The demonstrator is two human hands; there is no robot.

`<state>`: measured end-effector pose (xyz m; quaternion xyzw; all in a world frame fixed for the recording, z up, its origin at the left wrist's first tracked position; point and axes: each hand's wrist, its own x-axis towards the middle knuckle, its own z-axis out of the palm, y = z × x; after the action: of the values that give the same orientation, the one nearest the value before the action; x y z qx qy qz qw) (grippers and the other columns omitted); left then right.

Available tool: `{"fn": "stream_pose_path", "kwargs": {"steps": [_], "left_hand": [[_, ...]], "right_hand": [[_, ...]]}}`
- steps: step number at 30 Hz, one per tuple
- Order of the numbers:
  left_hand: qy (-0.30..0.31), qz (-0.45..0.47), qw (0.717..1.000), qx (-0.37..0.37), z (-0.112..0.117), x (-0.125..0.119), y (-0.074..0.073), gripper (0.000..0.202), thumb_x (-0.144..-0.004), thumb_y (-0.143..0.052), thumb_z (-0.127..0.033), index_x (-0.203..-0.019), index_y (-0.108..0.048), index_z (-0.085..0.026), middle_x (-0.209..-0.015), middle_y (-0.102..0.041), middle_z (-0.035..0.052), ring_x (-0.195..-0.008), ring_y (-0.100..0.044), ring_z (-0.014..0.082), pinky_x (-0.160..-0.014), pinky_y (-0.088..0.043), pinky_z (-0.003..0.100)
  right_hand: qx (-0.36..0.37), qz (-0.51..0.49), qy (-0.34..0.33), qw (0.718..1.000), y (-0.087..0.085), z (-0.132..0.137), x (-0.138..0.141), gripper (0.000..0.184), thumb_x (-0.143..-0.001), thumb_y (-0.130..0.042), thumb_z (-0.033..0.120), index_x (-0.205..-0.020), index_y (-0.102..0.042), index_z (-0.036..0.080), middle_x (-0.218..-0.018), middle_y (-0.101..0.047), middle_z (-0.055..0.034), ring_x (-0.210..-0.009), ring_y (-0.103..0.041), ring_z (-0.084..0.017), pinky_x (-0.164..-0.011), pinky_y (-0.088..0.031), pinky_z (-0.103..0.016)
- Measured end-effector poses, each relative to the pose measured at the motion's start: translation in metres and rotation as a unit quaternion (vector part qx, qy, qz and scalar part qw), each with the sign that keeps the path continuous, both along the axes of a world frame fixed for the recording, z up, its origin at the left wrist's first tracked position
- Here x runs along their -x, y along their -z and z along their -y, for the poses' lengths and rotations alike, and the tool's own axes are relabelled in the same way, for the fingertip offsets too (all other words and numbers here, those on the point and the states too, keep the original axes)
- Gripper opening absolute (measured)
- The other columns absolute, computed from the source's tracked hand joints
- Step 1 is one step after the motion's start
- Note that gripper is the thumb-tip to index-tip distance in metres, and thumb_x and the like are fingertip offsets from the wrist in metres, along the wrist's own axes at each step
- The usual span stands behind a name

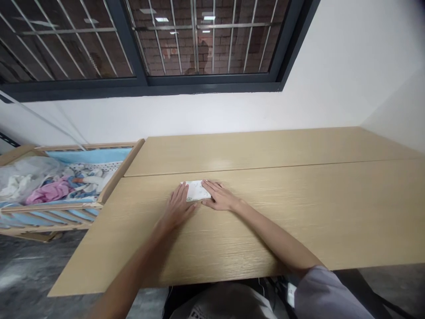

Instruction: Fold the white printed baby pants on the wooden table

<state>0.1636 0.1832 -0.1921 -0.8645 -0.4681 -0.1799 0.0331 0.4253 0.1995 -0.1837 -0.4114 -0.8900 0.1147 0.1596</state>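
A small folded white cloth (195, 190) with a faint print lies on the light oak-veneer table (292, 221), near its middle. My left hand (177, 206) lies flat against the cloth's left side, fingers spread and tips on its edge. My right hand (219, 196) rests on the table at the cloth's right end, with its fingertips over the fabric. The hands nearly meet, and between them the cloth's lower edge is partly hidden.
At the table's left end stands a wooden crib (56, 186) with blue padding, holding a heap of pink, white and patterned clothes. A seam crosses the tabletop beyond the cloth. A white wall and a barred window stand behind the table.
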Motion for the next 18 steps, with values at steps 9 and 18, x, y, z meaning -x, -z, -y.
{"fn": "stream_pose_path", "kwargs": {"steps": [9,18], "left_hand": [[-0.062,0.063,0.993,0.084,-0.023,-0.009,-0.041,0.036,-0.086,-0.051,-0.021,-0.12,-0.063,-0.02,-0.131,-0.064,0.0127,-0.125,-0.055,0.0295,-0.111,-0.038,0.047],[-0.179,0.154,0.952,0.193,0.011,-0.022,-0.058,0.038,-0.094,-0.052,-0.044,-0.121,-0.052,-0.017,-0.1,-0.073,0.007,-0.085,-0.071,0.0204,-0.071,-0.054,0.029]], "right_hand": [[0.023,-0.127,0.09,0.988,-0.007,-0.02,0.016,0.059,-0.085,-0.058,0.023,-0.142,-0.045,0.02,-0.136,-0.06,-0.0139,-0.125,-0.05,-0.033,-0.105,-0.033,-0.054],[0.196,-0.397,0.098,0.891,-0.045,-0.045,0.015,0.06,-0.084,-0.068,0.04,-0.133,-0.039,0.022,-0.089,-0.065,-0.0007,-0.075,-0.064,-0.019,-0.066,-0.05,-0.03]]}}
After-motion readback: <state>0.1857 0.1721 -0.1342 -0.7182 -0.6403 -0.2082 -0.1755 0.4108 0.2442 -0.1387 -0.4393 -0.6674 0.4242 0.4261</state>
